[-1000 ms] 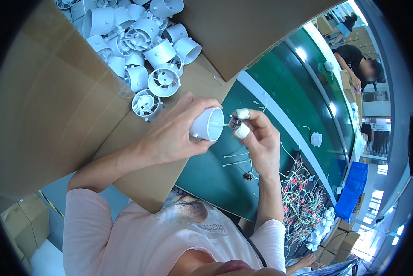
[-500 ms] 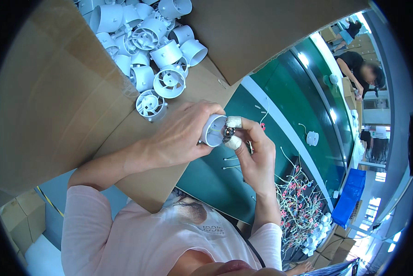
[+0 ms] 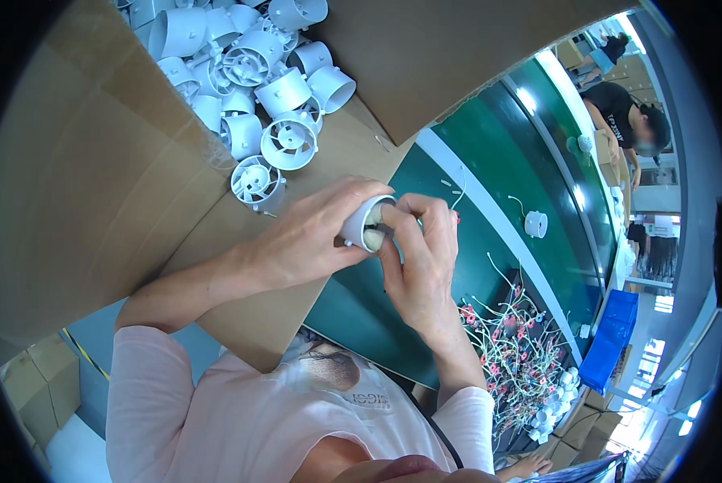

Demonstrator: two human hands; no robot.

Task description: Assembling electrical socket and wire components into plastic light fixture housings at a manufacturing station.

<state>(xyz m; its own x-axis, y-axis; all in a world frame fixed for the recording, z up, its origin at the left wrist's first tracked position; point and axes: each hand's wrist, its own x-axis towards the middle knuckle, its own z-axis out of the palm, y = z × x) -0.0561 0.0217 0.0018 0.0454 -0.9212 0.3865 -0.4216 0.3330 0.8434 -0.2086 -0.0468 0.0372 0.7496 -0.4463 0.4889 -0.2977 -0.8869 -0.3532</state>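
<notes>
Mid-frame, left hand (image 3: 309,237) gripping white housing (image 3: 359,225); right hand (image 3: 417,258) now closed in, fingers (image 3: 401,233) pushed into its mouth, small part no longer visible. More housings (image 3: 256,80) upper left.

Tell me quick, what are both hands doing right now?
Left hand: closed around a white plastic fan housing.
Right hand: fingertips pressed into the housing's open end; whether it holds anything cannot be told.

Factory assembly line, green conveyor belt (image 3: 538,153), cardboard box (image 3: 95,161) of white plastic housings (image 3: 248,72), wire bundles (image 3: 514,346)
</notes>
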